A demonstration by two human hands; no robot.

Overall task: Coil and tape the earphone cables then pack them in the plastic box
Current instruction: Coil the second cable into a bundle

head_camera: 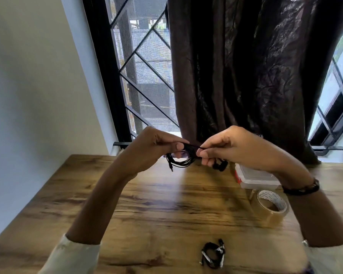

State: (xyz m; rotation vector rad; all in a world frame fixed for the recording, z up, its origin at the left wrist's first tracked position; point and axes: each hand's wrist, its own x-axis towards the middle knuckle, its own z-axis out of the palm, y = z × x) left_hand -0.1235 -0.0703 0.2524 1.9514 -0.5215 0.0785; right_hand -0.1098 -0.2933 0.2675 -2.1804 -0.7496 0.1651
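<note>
— Above the desk's [127,204] far edge, what is being held?

— A black earphone cable [179,162], partly wound into loops, is pinched by the left hand [156,149]; its plug is left dangling below. The loose end is gripped by the right hand [232,149], with the earbuds [220,166] hung beneath its fingers.

— So which step is judged to be in hand?

— Coiling, by the look of it; no tape is seen on this cable yet. Near the front edge, a coiled earphone [213,255] already bound with tape is laid.

— And what is called for next?

— The last turns must be wound and kept pinched. Then tape is needed from the roll [269,206] near the right edge, before the plastic box [253,177] behind it is used.
</note>
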